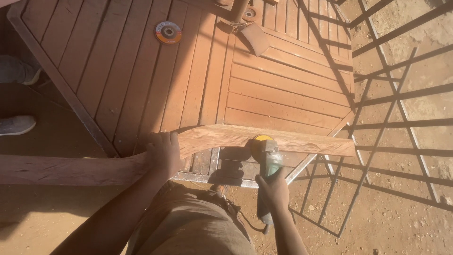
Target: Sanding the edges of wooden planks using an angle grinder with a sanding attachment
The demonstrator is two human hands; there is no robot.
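A long, curved wooden plank [283, 139] lies across the near edge of a slatted wooden panel [141, 71]. My left hand [163, 151] presses down on the plank near its bend. My right hand [272, 191] grips the body of a green angle grinder [268, 156]. Its yellow-backed disc touches the plank's near edge around the middle. The plank's left part [61, 169] lies in shadow.
A spare sanding disc [168, 32] lies on the panel at the back. A metal lattice frame [391, 108] leans over the sandy ground at right. Another person's grey shoes [16, 123] stand at the left edge. A metal post [238, 12] rises at the top.
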